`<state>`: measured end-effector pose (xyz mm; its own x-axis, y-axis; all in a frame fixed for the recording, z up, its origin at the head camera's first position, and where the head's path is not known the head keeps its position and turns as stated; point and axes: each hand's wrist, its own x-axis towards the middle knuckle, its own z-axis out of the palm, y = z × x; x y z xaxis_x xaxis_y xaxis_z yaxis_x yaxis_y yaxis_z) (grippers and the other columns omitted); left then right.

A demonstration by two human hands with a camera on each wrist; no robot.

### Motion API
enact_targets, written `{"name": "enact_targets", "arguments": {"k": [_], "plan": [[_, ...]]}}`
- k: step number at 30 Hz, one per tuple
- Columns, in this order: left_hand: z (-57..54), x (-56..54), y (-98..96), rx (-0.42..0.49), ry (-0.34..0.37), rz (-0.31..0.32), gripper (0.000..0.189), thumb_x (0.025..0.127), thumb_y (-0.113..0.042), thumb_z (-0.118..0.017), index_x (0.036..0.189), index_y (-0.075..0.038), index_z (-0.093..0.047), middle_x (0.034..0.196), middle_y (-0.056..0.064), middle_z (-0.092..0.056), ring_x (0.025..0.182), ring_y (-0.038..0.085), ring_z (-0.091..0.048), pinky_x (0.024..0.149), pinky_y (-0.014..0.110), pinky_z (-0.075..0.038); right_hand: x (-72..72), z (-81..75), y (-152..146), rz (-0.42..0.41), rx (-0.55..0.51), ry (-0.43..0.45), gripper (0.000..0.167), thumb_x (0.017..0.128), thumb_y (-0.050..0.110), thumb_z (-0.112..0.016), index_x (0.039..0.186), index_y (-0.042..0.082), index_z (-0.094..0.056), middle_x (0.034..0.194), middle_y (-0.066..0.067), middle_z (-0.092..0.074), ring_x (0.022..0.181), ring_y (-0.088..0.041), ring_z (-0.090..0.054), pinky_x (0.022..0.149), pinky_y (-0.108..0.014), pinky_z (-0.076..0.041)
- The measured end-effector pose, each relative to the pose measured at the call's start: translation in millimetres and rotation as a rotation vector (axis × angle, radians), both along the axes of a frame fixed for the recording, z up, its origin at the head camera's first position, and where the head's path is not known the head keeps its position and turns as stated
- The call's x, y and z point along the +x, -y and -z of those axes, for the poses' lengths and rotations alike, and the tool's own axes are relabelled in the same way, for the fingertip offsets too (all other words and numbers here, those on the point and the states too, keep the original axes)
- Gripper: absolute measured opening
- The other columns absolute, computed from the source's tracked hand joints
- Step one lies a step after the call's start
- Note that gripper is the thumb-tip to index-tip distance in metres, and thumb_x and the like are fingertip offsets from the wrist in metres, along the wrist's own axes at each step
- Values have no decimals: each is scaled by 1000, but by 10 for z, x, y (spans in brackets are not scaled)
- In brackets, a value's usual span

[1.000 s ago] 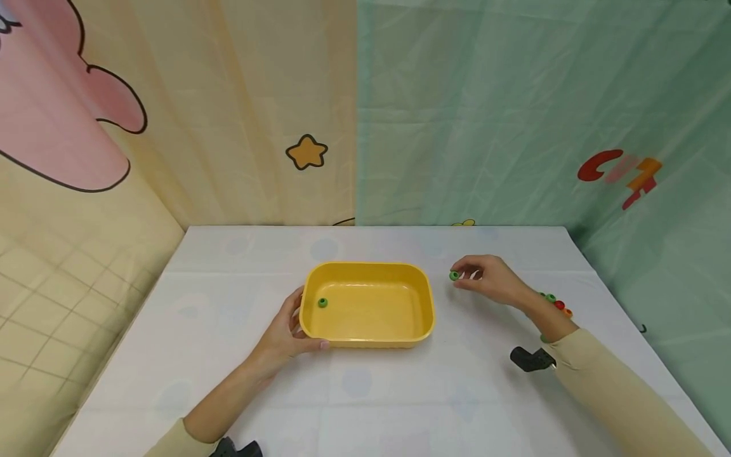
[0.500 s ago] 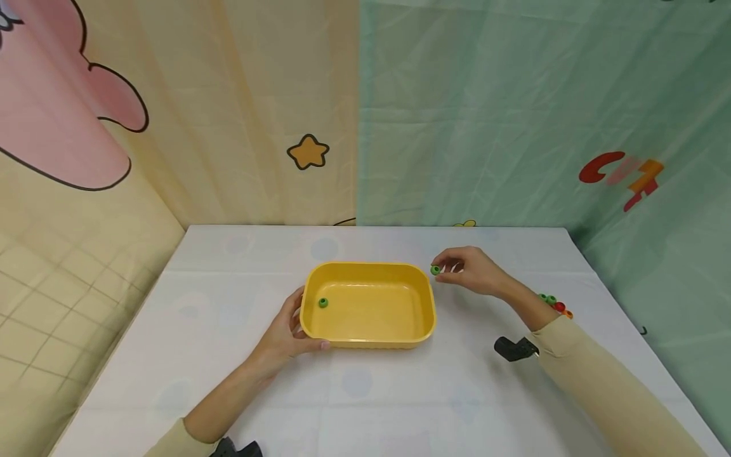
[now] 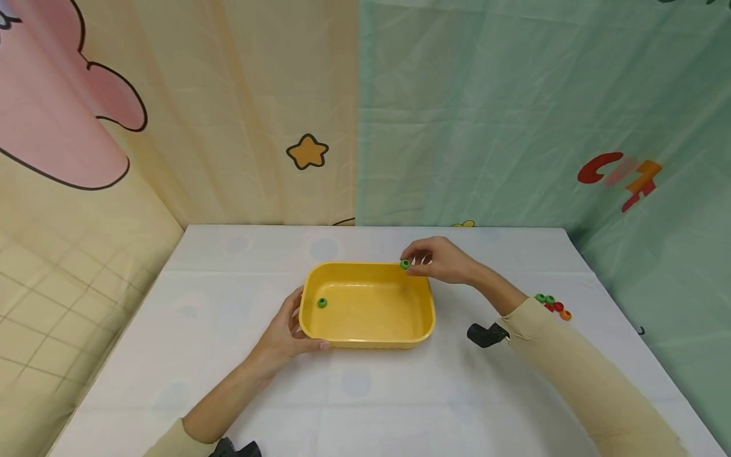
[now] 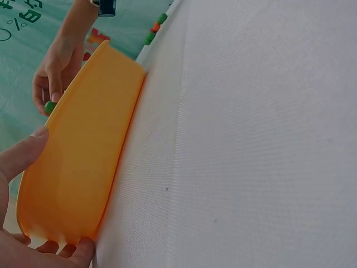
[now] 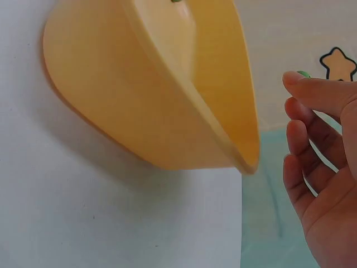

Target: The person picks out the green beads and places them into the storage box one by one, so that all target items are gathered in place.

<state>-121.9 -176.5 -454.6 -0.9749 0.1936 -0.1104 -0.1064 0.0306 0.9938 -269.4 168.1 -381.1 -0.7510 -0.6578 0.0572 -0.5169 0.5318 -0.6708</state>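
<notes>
A yellow rectangular basin (image 3: 365, 343) stands on the white table, with one green bead (image 3: 322, 303) lying inside near its left end. My left hand (image 3: 290, 330) grips the basin's left end, thumb at the front rim and fingers round the side, as the left wrist view also shows. Over the basin's back right corner, my right hand (image 3: 442, 259) pinches a second green bead (image 3: 405, 264) between thumb and fingertips. In the right wrist view that bead is mostly hidden behind the thumb (image 5: 312, 92), and the hand is above the rim.
Several green, red and orange beads (image 3: 550, 299) lie in a cluster on the right of the white table (image 3: 365, 406), beside the right sleeve (image 3: 571, 362). Curtains (image 3: 514, 114) hang behind the table. A black device (image 3: 488, 334) sticks out at the right wrist.
My right hand has moved left from beside the basin to over its back right corner, carrying the green bead. The left hand and the basin have stayed in place.
</notes>
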Motion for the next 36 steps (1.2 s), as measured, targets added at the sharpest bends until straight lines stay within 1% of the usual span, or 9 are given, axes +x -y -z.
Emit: {"name": "enact_targets", "arguments": {"k": [4,8,15,19,23,26,30,36], "plan": [[4,-7,-5,1,0,6,116,76,-1,-92,164,-15,-18,167,10,-20,151,34,-27,114,35,-39,-28,-11,131,-30,-2,17,19,93,7,-78,111,4,-76,101,1,-72,88,-21,-62,84,-36,-59],[-5,-8,-3,-10,2,3,117,75,-2,-92,164,-15,-18,168,10,-19,151,34,-26,115,36,-38,-71,-20,261,-77,-12,22,18,93,8,-77,111,4,-76,100,1,-72,87,-20,-62,84,-37,-59],[-8,-9,8,-30,2,9,115,78,-2,-91,165,-16,-17,168,9,-20,152,34,-24,117,39,-35,-150,25,541,-153,-35,24,15,93,8,-78,109,7,-77,97,4,-72,85,-17,-62,82,-32,-59],[-6,-4,13,-27,1,12,115,79,-3,-90,165,-15,-15,168,12,-18,152,36,-24,118,41,-35,-151,40,701,-197,-18,34,16,94,10,-78,109,7,-76,98,6,-72,86,-15,-63,82,-28,-59],[-9,-3,10,-20,14,9,116,78,-2,-91,165,-16,-15,168,11,-17,151,36,-28,116,38,-39,-138,30,847,-233,1,16,16,94,11,-78,110,8,-76,98,6,-72,86,-14,-63,83,-27,-58],[-8,-5,17,-23,18,9,118,77,-3,-92,165,-17,-15,168,10,-17,150,35,-29,115,36,-40,-140,20,943,-248,14,2,17,94,11,-78,110,8,-76,98,6,-72,86,-14,-63,82,-26,-58],[-9,-9,24,-20,12,14,116,79,-3,-90,165,-17,-14,168,11,-17,150,35,-28,116,38,-39,-157,8,1036,-245,22,-2,18,94,11,-78,111,7,-76,98,5,-72,87,-15,-63,82,-25,-58],[-16,-10,19,-17,10,17,115,79,0,-89,165,-15,-14,168,12,-17,151,35,-25,118,42,-35,-170,6,1081,-249,40,-2,24,94,12,-78,115,3,-74,106,-5,-73,90,-16,-63,83,-23,-57]]}}
